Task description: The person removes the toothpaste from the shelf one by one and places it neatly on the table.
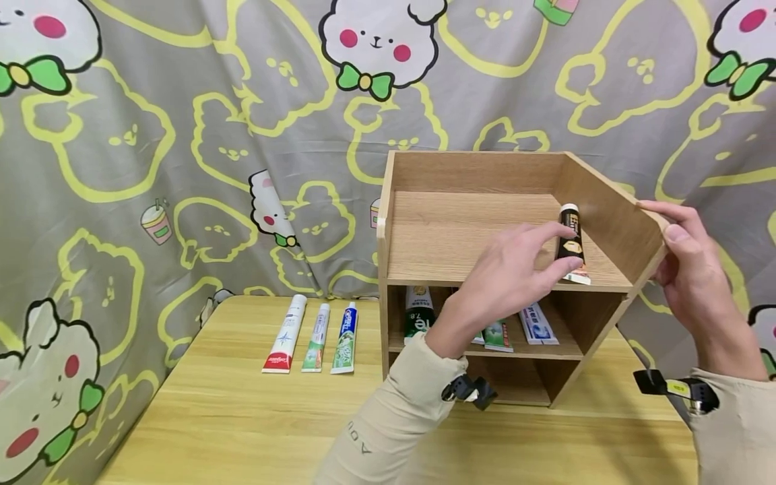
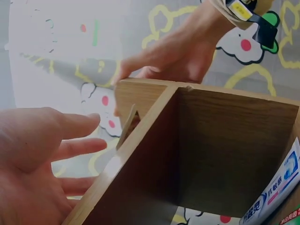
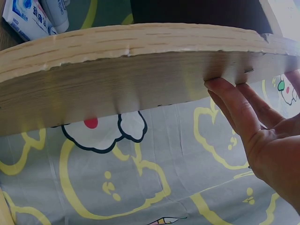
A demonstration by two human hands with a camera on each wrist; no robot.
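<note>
My left hand (image 1: 509, 266) is over the top board of a wooden shelf unit (image 1: 461, 229). Its thumb and index finger are spread beside a black toothpaste tube (image 1: 568, 225), which lies near the right side panel with its white cap toward the back. In the left wrist view, the fingers of that hand (image 2: 56, 154) are apart with a gap between them. My right hand (image 1: 697, 283) holds the right side panel at its front edge, thumb at the front. From the right wrist view, fingertips (image 3: 218, 84) touch the panel's outer face.
On the middle shelf lie several toothpaste tubes, including a green-and-white one (image 1: 418, 316) and a blue-and-white one (image 1: 538, 323), partly hidden by my left arm. Left of the unit, a Colgate tube (image 1: 286, 333), a slim green-ended tube (image 1: 316, 337) and a blue-green tube (image 1: 345, 340) lie on the table (image 1: 242, 417).
</note>
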